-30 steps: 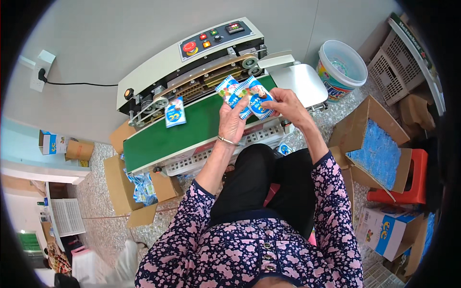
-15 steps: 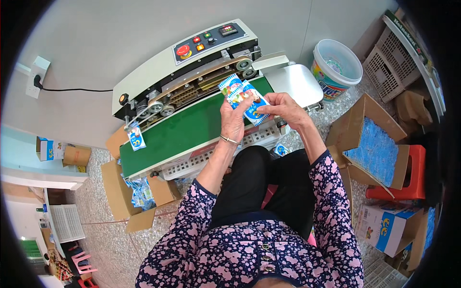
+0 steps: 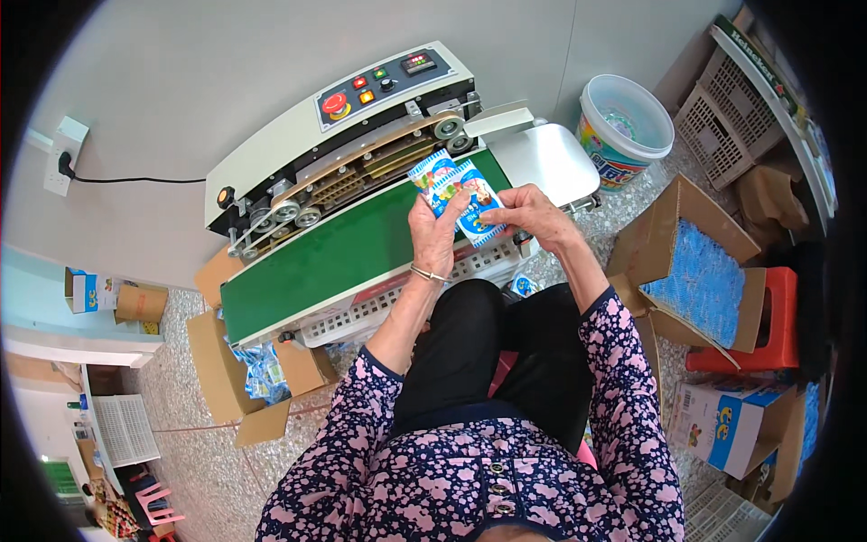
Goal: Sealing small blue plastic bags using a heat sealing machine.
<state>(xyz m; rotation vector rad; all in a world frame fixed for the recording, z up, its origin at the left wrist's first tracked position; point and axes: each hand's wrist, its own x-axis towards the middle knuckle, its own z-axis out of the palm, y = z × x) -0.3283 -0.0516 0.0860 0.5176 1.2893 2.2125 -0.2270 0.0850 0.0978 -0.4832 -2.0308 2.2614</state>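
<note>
Above the right part of the green conveyor belt [image 3: 334, 257], my left hand [image 3: 432, 239] is closed on small blue-and-white printed packets [image 3: 431, 169], fanned so they overlap. Its thumb lies across their fronts. My right hand [image 3: 539, 217] pinches the right edge of the front packet [image 3: 477, 226] between thumb and fingers. How many packets are stacked is hard to make out. Behind the belt stands the band sealing machine [image 3: 271, 163], with rollers, a sealing band and a control panel [image 3: 386, 83] with a red knob.
An open carton [image 3: 212, 370] with blue packets stands below the belt's left end. To the right, another carton [image 3: 664, 235] full of flat blue packets leans by a red stool [image 3: 778, 316]. A white bucket [image 3: 623, 135] stands beyond the metal plate [image 3: 546, 163]. A black cord [image 3: 135, 179] runs to the machine.
The packet hanging at the belt's left end is no longer there. My hands keep their grip on the packets and have barely moved. The whole view has shifted slightly.
</note>
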